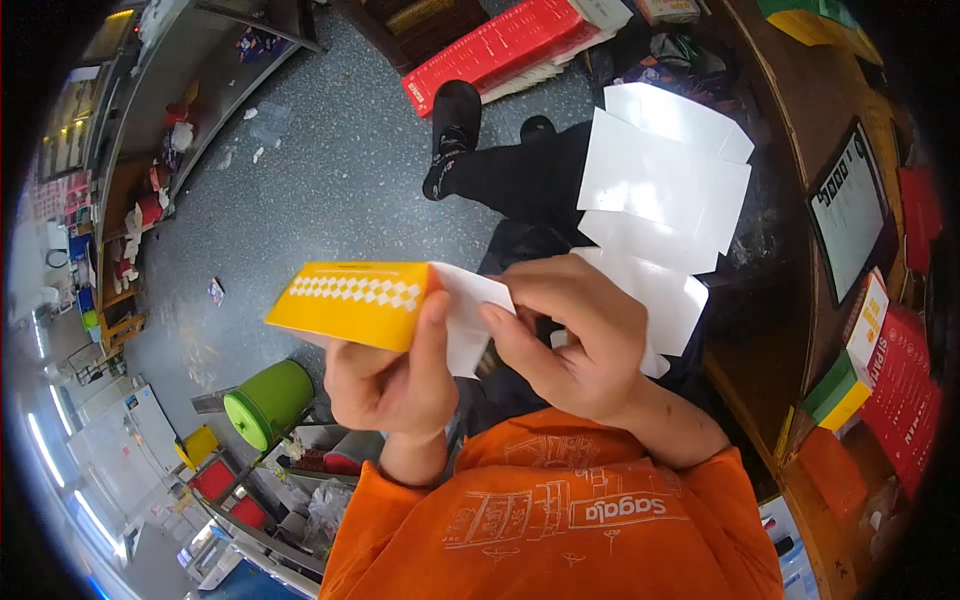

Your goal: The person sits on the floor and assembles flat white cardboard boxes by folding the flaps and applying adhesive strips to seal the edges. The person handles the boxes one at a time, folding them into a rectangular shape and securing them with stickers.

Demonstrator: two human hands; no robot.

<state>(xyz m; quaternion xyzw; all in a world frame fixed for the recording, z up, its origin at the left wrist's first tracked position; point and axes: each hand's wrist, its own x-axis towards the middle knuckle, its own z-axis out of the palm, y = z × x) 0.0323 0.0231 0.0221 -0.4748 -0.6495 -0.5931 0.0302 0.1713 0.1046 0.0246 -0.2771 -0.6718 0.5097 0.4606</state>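
Box (350, 305) of yellow card, with white checks on it, is up in the air near the middle of the frame. The left hand (392, 392) is curled under it, with the thumb up against its corner, likely so the box does not wobble. The right hand (590, 340) has its thumb and finger pinched on the white flap (462, 300) at the box's right end, maybe because a small pinch is good for thin card. White card (665, 175) with flaps lies partly over the dark trousers (520, 175) in the upper right, perhaps put there to be close by. The floor (330, 160) is grey with little specks, and bits of litter lie on it. A green bin (278, 398) is at the lower left, a long red box (500, 50) at the top, a shelf (225, 110) at the upper left, and a screen (850, 215) at the right.
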